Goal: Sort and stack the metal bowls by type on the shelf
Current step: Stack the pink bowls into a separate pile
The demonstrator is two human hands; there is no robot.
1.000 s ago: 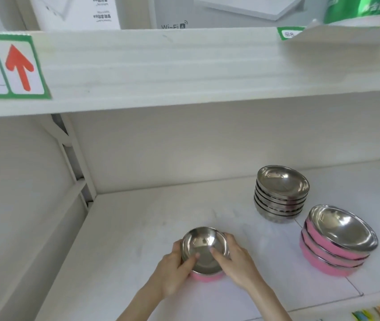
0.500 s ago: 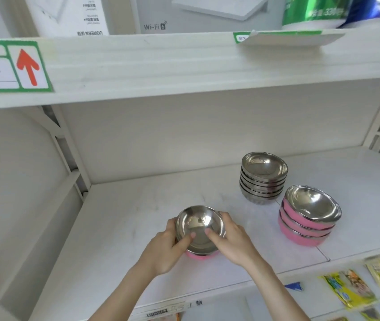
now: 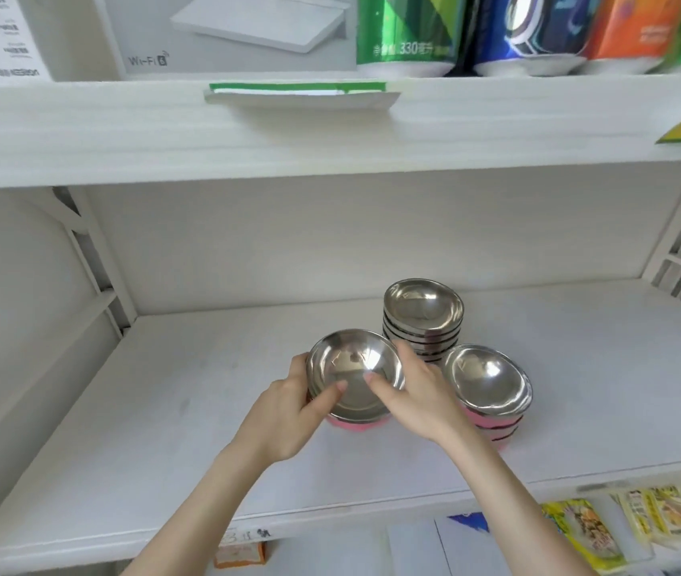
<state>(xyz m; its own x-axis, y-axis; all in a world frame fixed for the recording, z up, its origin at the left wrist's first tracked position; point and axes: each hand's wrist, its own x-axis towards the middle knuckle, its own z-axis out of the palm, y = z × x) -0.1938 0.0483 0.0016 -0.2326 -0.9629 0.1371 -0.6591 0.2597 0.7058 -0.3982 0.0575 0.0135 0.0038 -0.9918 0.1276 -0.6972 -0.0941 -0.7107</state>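
Observation:
A metal bowl with a pink outside (image 3: 353, 378) is held between both hands over the middle of the white shelf (image 3: 164, 430). My left hand (image 3: 288, 413) grips its left rim, thumb inside the bowl. My right hand (image 3: 417, 392) grips the right rim, thumb inside too. Just right of it stands a stack of pink-sided metal bowls (image 3: 490, 392), close to my right hand. Behind them, a stack of plain steel bowls (image 3: 424, 318) stands upright. Whether the held bowl touches the shelf is unclear.
The upper shelf board (image 3: 330, 130) hangs low overhead, carrying boxes and drink cans (image 3: 407, 33). A white bracket (image 3: 93, 268) lines the left side. Snack packets (image 3: 579, 530) lie on the level below the front edge.
Both hands have carried the pink-sided bowl to the right, closer to the two stacks. The view has shifted, so the stacks now sit nearer the centre.

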